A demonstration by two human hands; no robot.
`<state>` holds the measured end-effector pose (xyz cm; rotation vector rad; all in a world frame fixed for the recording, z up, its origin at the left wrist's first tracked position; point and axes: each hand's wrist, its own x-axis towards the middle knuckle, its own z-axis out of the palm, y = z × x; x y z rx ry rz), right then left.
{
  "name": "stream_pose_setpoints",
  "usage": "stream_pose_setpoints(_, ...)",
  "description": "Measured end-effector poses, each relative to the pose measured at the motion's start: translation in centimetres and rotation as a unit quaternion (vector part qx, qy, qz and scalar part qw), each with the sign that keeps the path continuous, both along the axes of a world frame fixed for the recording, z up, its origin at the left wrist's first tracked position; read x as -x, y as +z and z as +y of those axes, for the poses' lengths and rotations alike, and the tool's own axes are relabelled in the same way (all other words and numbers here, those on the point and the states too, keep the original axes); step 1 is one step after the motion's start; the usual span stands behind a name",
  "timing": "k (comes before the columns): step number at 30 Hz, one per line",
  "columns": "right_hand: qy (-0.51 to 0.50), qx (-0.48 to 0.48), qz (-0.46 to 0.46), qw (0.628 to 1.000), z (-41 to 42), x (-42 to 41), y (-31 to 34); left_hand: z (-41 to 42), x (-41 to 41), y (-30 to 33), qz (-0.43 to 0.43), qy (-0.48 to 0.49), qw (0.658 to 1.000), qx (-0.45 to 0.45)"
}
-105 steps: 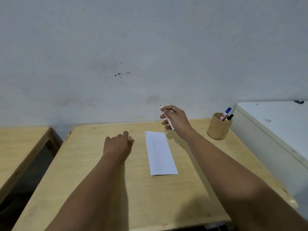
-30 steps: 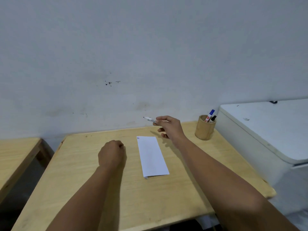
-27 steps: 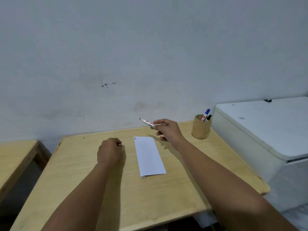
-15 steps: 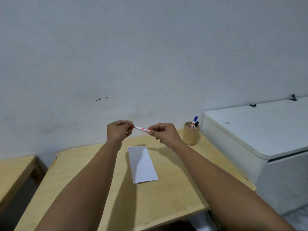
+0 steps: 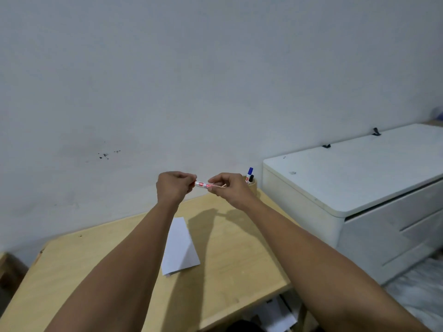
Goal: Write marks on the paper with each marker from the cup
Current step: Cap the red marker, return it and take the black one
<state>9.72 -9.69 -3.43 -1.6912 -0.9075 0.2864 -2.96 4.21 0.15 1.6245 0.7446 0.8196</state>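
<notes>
I hold a white marker with red print (image 5: 202, 184) level in the air above the far side of the wooden table (image 5: 230, 264). My right hand (image 5: 227, 188) grips its barrel. My left hand (image 5: 174, 186) is closed around its left end, where the red cap sits. Below my forearms lies a folded white paper (image 5: 180, 245) flat on the table. A bamboo cup (image 5: 252, 185) stands at the far right corner, partly hidden by my right hand, with a blue-capped marker (image 5: 249, 172) and a black-capped marker (image 5: 251, 179) sticking out.
A white chest with drawers (image 5: 359, 188) stands right against the table's right side. A plain wall (image 5: 215, 92) rises behind the table. Part of another wooden table (image 5: 3, 262) shows at the far left. Papers (image 5: 275, 315) lie under the table's near edge.
My left hand rose from the table and closed on the marker's cap end. Both hands lifted higher together, and my head turned so the table slid lower in view.
</notes>
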Motion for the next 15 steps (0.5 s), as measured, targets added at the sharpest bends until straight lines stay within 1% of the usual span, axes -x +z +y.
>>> stream_pose_setpoints(1, -0.004, 0.028, -0.032, 0.999, -0.3, -1.1, 0.2, -0.6, -0.9, 0.3, -0.003, -0.022, 1.0, -0.012)
stream_pose_setpoints(3, -0.016, 0.108, -0.129, 0.986, -1.1, -3.2, 1.2, -1.9, -2.9, 0.9, -0.026, -0.072, 0.997, -0.018)
stream_pose_setpoints(4, -0.033, 0.123, -0.159, 0.979, -1.4, -4.5, 1.8, -2.5, -4.1, 1.2, -0.037, -0.083, 0.996, -0.019)
stream_pose_setpoints(5, -0.056, 0.114, -0.162, 0.979, -1.7, -5.7, 2.4, -2.9, -5.4, 1.1, -0.041, -0.079, 0.996, -0.026)
stream_pose_setpoints(6, -0.084, 0.088, -0.145, 0.982, -2.1, -6.7, 3.2, -3.1, -6.6, 0.7, -0.029, -0.066, 0.996, -0.047)
stream_pose_setpoints(8, -0.146, 0.035, -0.121, 0.981, -2.5, -9.1, 4.2, -3.4, -8.8, -0.6, 0.047, -0.054, 0.99, -0.12)
stream_pose_setpoints(10, -0.174, 0.033, -0.119, 0.977, -2.7, -11.3, 4.4, -3.6, -10.5, -2.4, 0.127, -0.076, 0.974, -0.169)
stream_pose_setpoints(13, -0.178, 0.044, -0.098, 0.978, -2.1, -13.3, 3.5, -3.7, -13.2, -5.3, 0.179, -0.137, 0.96, -0.165)
stream_pose_setpoints(15, -0.186, 0.025, -0.091, 0.978, -1.5, -14.0, 2.9, -3.9, -14.5, -6.8, 0.205, -0.164, 0.953, -0.154)
